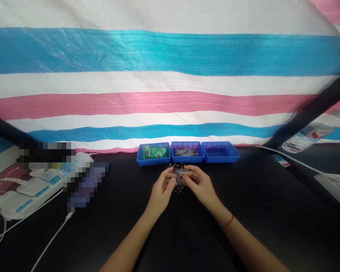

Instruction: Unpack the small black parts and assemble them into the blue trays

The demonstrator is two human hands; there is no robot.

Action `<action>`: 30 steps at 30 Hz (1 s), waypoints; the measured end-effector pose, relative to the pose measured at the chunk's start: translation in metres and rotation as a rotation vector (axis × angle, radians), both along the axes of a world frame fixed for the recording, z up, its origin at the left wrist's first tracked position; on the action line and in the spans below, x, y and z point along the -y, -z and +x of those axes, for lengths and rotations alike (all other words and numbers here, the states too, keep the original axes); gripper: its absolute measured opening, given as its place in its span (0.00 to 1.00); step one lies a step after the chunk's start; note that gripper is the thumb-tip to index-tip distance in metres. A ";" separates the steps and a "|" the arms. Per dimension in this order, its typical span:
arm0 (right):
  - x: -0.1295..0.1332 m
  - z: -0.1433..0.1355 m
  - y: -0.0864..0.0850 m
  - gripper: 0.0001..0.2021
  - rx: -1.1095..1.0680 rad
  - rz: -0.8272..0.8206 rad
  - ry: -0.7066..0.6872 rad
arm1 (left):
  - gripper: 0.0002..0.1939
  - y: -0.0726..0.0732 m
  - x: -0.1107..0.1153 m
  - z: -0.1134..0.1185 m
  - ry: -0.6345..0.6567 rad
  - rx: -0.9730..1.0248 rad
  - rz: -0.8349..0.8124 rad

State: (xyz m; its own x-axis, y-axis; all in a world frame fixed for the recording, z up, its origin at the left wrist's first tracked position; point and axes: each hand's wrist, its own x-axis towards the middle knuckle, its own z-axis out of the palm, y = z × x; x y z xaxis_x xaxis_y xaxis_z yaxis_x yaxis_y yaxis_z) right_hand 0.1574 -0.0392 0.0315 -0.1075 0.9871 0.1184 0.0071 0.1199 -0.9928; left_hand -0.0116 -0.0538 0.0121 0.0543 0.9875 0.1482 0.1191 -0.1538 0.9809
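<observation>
Both hands meet over a pile of small dark parts point(178, 166) on the black table, just in front of the blue bins. My left hand point(162, 189) is closed, thumb and fingers pinched on the left side of a small clear plastic bag point(180, 176). From the right, my right hand point(200, 184) pinches the same bag. The fingers partly cover the bag, and its contents are too small to make out. Behind the hands, the left bin point(153, 162) holds green items, the middle bin point(187, 159) holds clear bags with dark pieces, and the right bin point(221, 159) shows bare blue inside.
White power strips point(31, 196) with plugs and cables lie at the left, beside a blurred phone-like object point(87, 185). A clear bottle point(307, 138), a white cable point(297, 163) and a clear container point(336, 189) are at the right. A striped sheet point(170, 56) hangs behind.
</observation>
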 end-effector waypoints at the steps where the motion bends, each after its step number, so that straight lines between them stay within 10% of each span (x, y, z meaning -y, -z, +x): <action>1: 0.000 0.000 0.000 0.15 0.020 0.009 0.006 | 0.19 0.000 0.000 0.001 0.015 0.001 -0.027; 8: 0.004 -0.001 -0.004 0.06 0.188 0.169 -0.011 | 0.10 -0.003 0.000 0.002 0.005 -0.052 0.014; 17: 0.001 0.001 -0.002 0.06 0.300 0.483 0.083 | 0.29 -0.002 -0.003 0.006 0.006 0.312 -0.268; 30: 0.011 -0.007 -0.008 0.10 0.282 0.243 -0.042 | 0.16 0.000 -0.005 -0.002 -0.030 0.075 -0.003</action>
